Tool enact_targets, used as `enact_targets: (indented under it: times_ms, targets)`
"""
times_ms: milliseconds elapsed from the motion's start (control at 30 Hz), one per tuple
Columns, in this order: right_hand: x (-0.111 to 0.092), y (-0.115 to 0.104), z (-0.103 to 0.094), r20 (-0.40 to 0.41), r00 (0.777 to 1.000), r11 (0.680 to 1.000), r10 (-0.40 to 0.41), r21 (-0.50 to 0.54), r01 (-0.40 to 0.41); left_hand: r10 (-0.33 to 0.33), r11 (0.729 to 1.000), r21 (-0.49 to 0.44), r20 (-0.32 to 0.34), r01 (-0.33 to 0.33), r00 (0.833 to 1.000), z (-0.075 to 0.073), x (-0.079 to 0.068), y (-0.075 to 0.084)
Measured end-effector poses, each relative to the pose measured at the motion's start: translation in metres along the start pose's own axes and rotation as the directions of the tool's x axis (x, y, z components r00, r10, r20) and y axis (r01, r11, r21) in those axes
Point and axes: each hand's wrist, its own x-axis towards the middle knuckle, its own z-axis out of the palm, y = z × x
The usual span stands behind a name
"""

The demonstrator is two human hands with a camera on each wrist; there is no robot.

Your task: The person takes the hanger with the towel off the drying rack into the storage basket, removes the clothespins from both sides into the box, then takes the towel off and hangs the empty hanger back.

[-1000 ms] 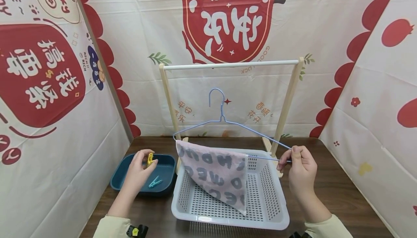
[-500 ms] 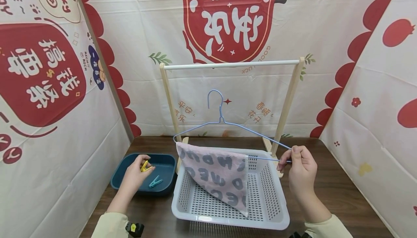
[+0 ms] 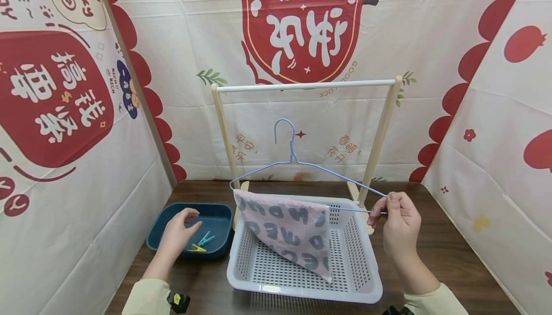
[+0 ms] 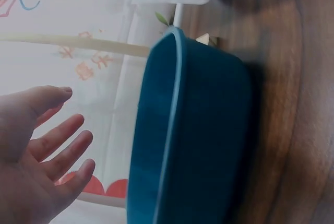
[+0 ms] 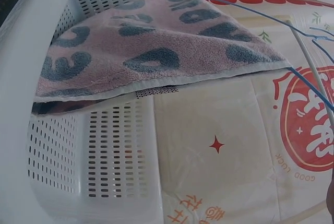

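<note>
Over wire hanger point(image 3: 293, 157) — nubbly terry towel point(image 3: 297, 232)

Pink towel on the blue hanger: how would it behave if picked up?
The pink towel would likely flop, as it drapes limply from the blue hanger. It is probably light: the right hand alone holds up the hanger. Its fuzzy surface suggests little slipping.

At seven o'clock in the head view, a pale cream left sleeve point(image 3: 146, 298) and black wrist unit point(image 3: 184, 303) with a yellow patch point(image 3: 177, 298); at five, a matching right sleeve point(image 3: 435, 300) and second black unit point(image 3: 397, 311)
</note>
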Motion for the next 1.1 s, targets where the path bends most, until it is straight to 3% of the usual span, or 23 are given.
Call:
enact_targets:
  times_ms: [533, 667, 867, 1100]
  targets:
    - [0.001, -0.002, -0.004, -0.009, 1.0, 0.998, 0.0, 0.056, 0.001, 0.032, 0.985, -0.167, -0.041, -0.038, 0.999, -0.001, -0.007, 0.056]
    - [0.002, -0.003, -0.004, -0.019, 1.0, 0.996, -0.003, 0.092, 0.005, 0.011, 0.972, -0.235, 0.0, -0.011, 1.0, 0.0, -0.01, 0.068]
    - [0.003, -0.005, -0.005, -0.011, 1.0, 0.991, 0.007, 0.132, -0.005, 0.022, 0.967, -0.255, 0.082, 0.0, 0.996, 0.002, -0.011, 0.086]
    - [0.003, -0.007, -0.005, -0.009, 1.0, 0.99, 0.018, 0.143, -0.016, 0.019, 0.952, -0.306, 0.109, 0.016, 0.994, 0.007, -0.011, 0.1]
